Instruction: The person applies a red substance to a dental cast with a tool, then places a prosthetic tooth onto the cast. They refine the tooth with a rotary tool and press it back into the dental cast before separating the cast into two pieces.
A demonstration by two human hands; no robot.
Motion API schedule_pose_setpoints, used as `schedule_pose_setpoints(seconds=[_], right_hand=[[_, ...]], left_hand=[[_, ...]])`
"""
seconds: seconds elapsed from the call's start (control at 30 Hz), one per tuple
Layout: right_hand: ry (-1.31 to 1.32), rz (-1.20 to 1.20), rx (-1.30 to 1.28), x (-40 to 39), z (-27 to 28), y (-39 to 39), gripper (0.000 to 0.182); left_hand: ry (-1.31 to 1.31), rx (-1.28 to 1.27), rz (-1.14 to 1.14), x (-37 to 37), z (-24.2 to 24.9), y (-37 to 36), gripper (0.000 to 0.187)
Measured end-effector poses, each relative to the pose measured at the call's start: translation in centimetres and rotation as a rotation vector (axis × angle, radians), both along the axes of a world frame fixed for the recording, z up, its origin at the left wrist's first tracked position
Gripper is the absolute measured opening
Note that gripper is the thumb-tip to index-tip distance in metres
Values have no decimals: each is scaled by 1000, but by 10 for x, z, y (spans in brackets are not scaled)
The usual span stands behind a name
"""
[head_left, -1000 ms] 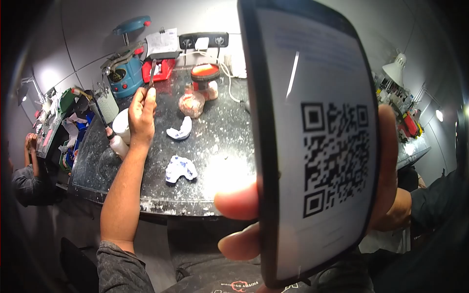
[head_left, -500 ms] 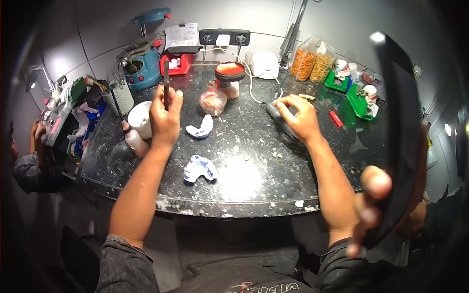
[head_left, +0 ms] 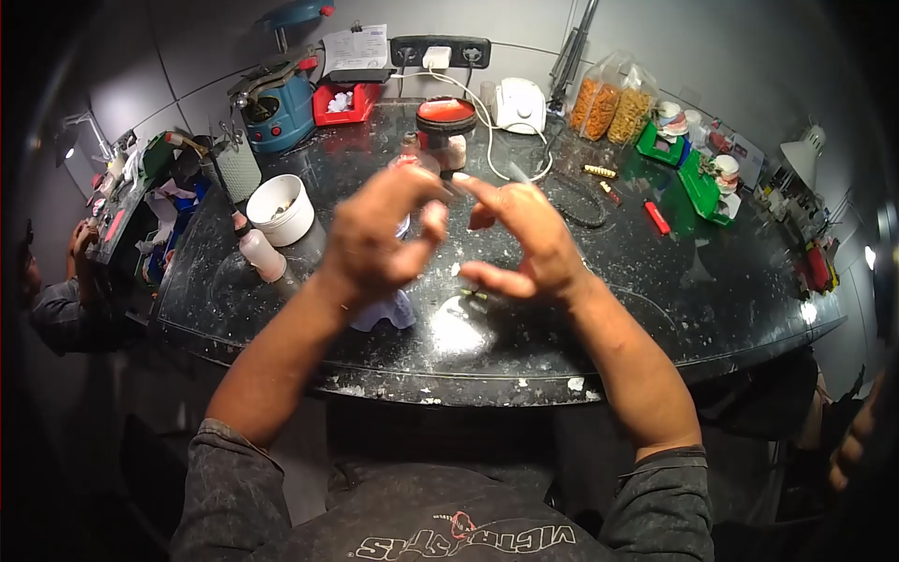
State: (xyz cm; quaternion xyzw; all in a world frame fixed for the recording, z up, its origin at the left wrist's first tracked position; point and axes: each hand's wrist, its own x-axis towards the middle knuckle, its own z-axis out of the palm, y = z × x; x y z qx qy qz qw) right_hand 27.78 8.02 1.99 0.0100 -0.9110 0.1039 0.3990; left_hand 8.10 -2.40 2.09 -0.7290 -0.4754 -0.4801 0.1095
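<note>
White piece [head_left: 390, 312]; hands [head_left: 389, 234] near it.

Benchtop [head_left: 655, 323]: glossy black, rough white specks
Tub [head_left: 287, 223]: smooth white plastic
Bottle [head_left: 262, 256], beside tub: smooth plastic
Dental cast [head_left: 388, 313], right of tub: matt white
Bin [head_left: 345, 116], beyond tub: red plastic

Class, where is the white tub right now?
In the head view, the white tub stands on the left side of the black table, between the squeeze bottle and the mesh holder.
</note>
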Motion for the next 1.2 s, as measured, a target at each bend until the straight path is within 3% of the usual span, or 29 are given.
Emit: schedule_pose_setpoints(seconds=[0.03,0.13,0.23,0.3,0.37,0.43,0.5,0.57,0.63,0.7,0.8,0.83,0.9,0.97,1.03,1.07,1.1,1.17,1.2], right_hand=[[136,61,123,-9,-6,-1,74],[81,157,-106,-10,-8,-6,63],[104,177,-217,-3,-4,-11,51],[256,192,-398,-2,-8,-10,46],[376,92,-413,7,-4,2,44],[500,-32,-385,11,-1,18,42],[576,-135,-491,15,2,28,38],[618,-183,-562,17,-1,38,34],[567,-227,-565,20,-6,46,33],[534,-236,-581,19,-11,50,31],[468,-243,-518,16,-15,54,27],[460,-232,-543,16,-15,54,27],[452,-221,-495,15,-14,53,26],[453,-264,-444,19,-17,58,23],[489,-326,-364,19,-15,65,20],[491,-367,-331,21,-16,67,20],[496,-409,-298,22,-16,69,21],[472,-422,-326,24,-16,69,22],[485,-397,-343,23,-16,68,20]], left_hand=[[129,-62,9,14,5,-6,27],[256,-290,27,28,0,-16,32],[336,-217,-23,35,10,-28,44],[367,27,157,50,33,-54,39],[259,54,-6,57,34,-98,36],[-678,94,-602,104,-58,-136,24],[-591,5,-1381,94,-5,-125,18],[-892,121,-1288,120,-11,-131,15],[-577,-45,-1400,95,-4,-136,7],[-615,267,-1167,107,-9,-132,11],[-525,-8,-942,67,5,-117,6],[-799,70,-852,79,9,-117,11],[-891,109,-884,73,14,-114,20],[-897,-71,-993,66,19,-121,22],[-827,-208,-1141,61,25,-113,25],[-784,-143,-1011,68,12,-118,29],[-745,-232,-1126,67,5,-117,41],[-995,-351,-1485,87,-12,-129,57],[-1215,-341,-1498,107,-7,-146,36]])
